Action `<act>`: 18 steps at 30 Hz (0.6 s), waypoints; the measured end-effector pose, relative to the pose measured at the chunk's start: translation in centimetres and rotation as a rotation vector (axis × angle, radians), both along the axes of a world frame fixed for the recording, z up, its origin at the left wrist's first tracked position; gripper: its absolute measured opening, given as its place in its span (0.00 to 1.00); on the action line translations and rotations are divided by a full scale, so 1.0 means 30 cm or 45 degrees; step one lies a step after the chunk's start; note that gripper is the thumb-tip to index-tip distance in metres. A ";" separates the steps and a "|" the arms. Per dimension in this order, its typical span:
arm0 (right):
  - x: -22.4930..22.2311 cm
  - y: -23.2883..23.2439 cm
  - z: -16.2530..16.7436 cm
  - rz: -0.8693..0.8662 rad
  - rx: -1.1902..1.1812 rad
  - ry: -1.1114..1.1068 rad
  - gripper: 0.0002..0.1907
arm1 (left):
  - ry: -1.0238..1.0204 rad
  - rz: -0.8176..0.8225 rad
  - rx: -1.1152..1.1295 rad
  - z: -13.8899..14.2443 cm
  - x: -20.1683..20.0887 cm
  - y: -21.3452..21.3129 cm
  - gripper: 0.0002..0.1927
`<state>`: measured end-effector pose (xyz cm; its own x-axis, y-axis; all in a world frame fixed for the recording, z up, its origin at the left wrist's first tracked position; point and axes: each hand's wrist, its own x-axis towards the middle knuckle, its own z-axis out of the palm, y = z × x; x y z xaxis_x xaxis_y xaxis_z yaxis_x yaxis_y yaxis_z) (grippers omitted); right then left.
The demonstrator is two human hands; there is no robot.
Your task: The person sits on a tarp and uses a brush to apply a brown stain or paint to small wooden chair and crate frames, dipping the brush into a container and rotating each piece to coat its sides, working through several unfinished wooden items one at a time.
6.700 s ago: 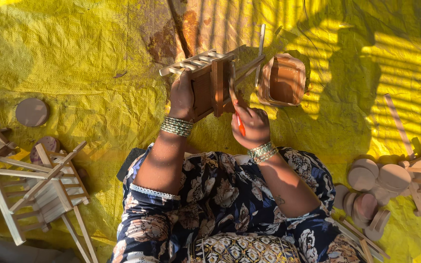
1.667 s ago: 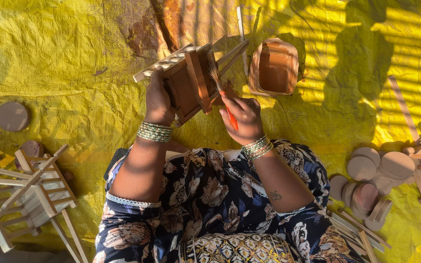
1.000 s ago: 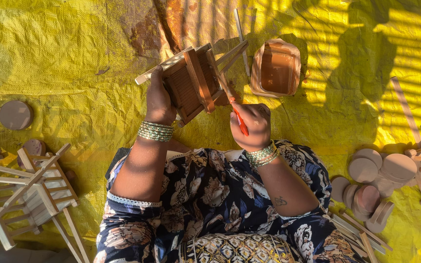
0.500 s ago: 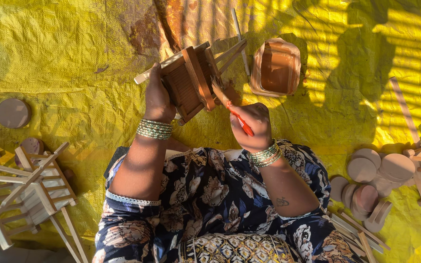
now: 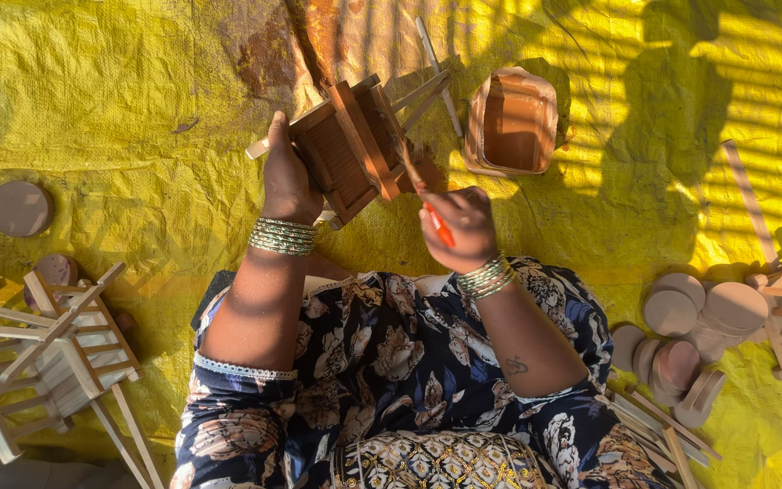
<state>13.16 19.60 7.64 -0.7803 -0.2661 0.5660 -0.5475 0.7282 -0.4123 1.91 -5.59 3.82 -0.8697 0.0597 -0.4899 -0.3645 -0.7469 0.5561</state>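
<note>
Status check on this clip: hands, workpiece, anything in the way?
Left hand grips small wooden chair frame. Right hand holds brush against it. Paint tub beside, clear.

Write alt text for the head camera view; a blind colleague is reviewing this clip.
Seen from above, a seated person's left hand holds up a small brown wooden frame piece, while the right hand touches a thin orange-handled brush to it. A brown-filled container sits beyond on a yellow sheet; wooden discs lie right, unpainted wooden frames left.

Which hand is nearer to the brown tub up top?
The right hand. It holds a brush just below and left of the brown tub, while the left hand grips the small wooden frame farther left.
</note>
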 end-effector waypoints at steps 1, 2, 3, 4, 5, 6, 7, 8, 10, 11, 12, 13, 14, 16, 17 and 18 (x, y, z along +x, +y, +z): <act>0.004 -0.008 -0.001 -0.024 0.113 -0.046 0.16 | -0.027 0.004 -0.010 -0.003 -0.006 -0.007 0.29; 0.007 -0.010 -0.001 0.008 0.092 -0.033 0.16 | -0.052 0.007 -0.021 -0.006 -0.016 -0.015 0.30; 0.012 -0.008 -0.001 0.044 0.073 -0.024 0.16 | -0.082 0.013 -0.031 -0.010 -0.019 -0.022 0.30; 0.021 -0.002 -0.003 0.083 0.055 -0.020 0.16 | -0.069 0.015 -0.003 -0.015 -0.023 -0.026 0.31; 0.023 0.007 -0.008 0.109 -0.031 -0.055 0.16 | -0.054 0.016 0.023 -0.019 -0.031 -0.028 0.31; 0.019 0.019 -0.016 0.134 -0.119 -0.085 0.16 | -0.034 0.013 0.047 -0.021 -0.039 -0.031 0.32; 0.015 0.028 -0.030 0.158 -0.206 -0.114 0.15 | -0.020 0.006 0.034 -0.022 -0.041 -0.032 0.33; 0.011 0.033 -0.049 0.142 -0.381 -0.219 0.14 | -0.009 -0.003 0.022 -0.022 -0.043 -0.033 0.33; 0.007 0.045 -0.091 0.102 -0.727 -0.432 0.12 | -0.021 -0.042 0.020 -0.021 -0.043 -0.031 0.34; -0.004 0.054 -0.111 0.107 -0.827 -0.507 0.12 | -0.039 -0.072 0.028 -0.018 -0.042 -0.031 0.34; -0.020 0.065 -0.126 0.113 -0.928 -0.582 0.12 | -0.057 -0.101 0.035 -0.016 -0.040 -0.031 0.34; -0.033 0.079 -0.135 0.121 -1.030 -0.658 0.12 | -0.040 -0.104 0.042 -0.013 -0.038 -0.031 0.34; -0.042 0.102 -0.136 0.074 -0.894 -0.616 0.12 | -0.023 -0.106 0.049 -0.011 -0.036 -0.030 0.34; -0.046 0.143 -0.119 -0.015 -0.622 -0.534 0.11 | -0.012 -0.087 0.031 -0.008 -0.031 -0.028 0.33; -0.042 0.150 -0.109 -0.052 -0.601 -0.524 0.11 | -0.012 -0.070 0.006 -0.007 -0.031 -0.025 0.33; -0.035 0.152 -0.098 -0.089 -0.580 -0.513 0.12 | -0.012 -0.052 -0.018 -0.006 -0.031 -0.022 0.33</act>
